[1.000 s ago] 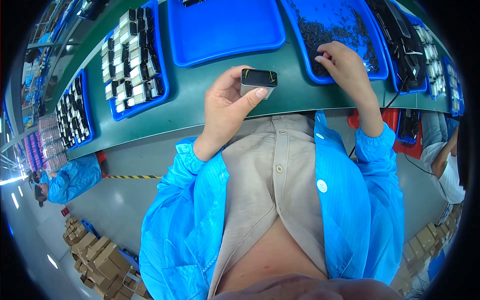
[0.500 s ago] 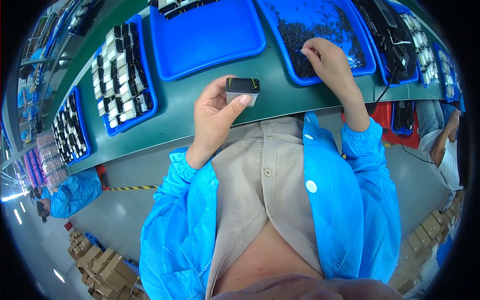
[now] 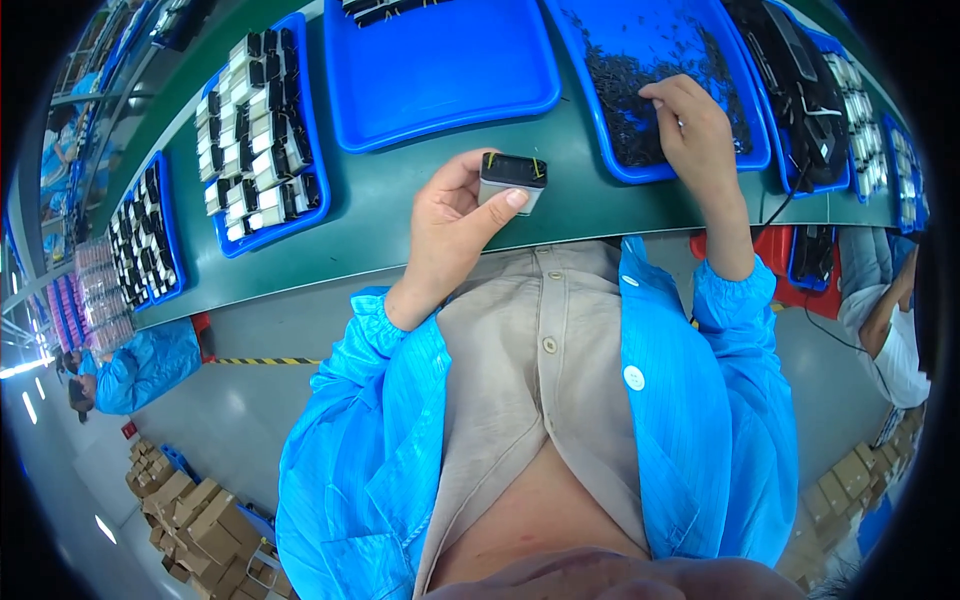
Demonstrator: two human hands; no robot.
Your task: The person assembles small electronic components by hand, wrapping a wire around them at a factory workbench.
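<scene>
My left hand (image 3: 447, 222) is closed around a small block-shaped device (image 3: 513, 170) with a black end and a pale body. Two yellow marks or wires show on the black end, and my thumb presses on the pale side. Over a blue tray (image 3: 640, 177) at the right, my right hand (image 3: 697, 135) has its thumb and forefinger drawn together. Whatever they pinch is too small to make out. Many small black slivers (image 3: 622, 115) lie scattered in that tray, below and beside my fingertips.
Another blue tray (image 3: 450, 95), mostly bare, holds a few devices at its far end. Left of it, a blue tray (image 3: 318, 205) carries rows of white-and-black devices. Black equipment with a cable (image 3: 815, 125) stands at the right. A person in blue (image 3: 150, 370) is at the far left.
My right hand has shifted slightly right and away from me over the slivers. My left hand keeps its hold on the device. The whole view has swung a little.
</scene>
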